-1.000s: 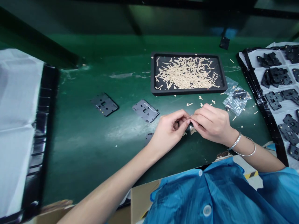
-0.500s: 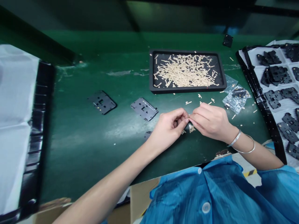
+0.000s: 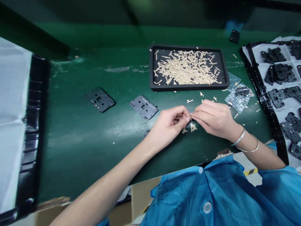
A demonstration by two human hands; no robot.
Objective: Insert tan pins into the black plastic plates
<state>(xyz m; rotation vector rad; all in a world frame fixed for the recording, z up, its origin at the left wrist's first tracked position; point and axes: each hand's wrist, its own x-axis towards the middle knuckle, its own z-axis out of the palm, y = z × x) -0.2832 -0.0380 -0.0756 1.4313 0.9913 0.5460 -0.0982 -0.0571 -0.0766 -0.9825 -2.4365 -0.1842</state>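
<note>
My left hand (image 3: 170, 124) and my right hand (image 3: 213, 119) meet over the table, thumbs and forefingers pinched closed tip to tip. A tiny cream piece (image 3: 190, 115) shows between the fingertips; most of it is hidden. Just below lie a few loose cream pieces (image 3: 193, 127), some partly behind my left hand. Left of that hand, a flat dark grey plate (image 3: 144, 107) with cut-outs rests on the table. Another dark plate (image 3: 100, 99) lies further left, with small yellowish spots on it. The edge of a third plate (image 3: 147, 133) peeks out beside my left wrist.
A black tray (image 3: 188, 88) behind my hands holds a heap of cream strips (image 3: 188, 69). Clear plastic bags (image 3: 239, 97) lie right of it. A white-lined compartment tray (image 3: 262, 59) with black parts stands at the right edge; a small black part (image 3: 234, 36) lies at the back.
The view has shifted slightly. My hands stay pinched together at the same spot, with the fingertips turned a little and the small piece between them showing more.
</note>
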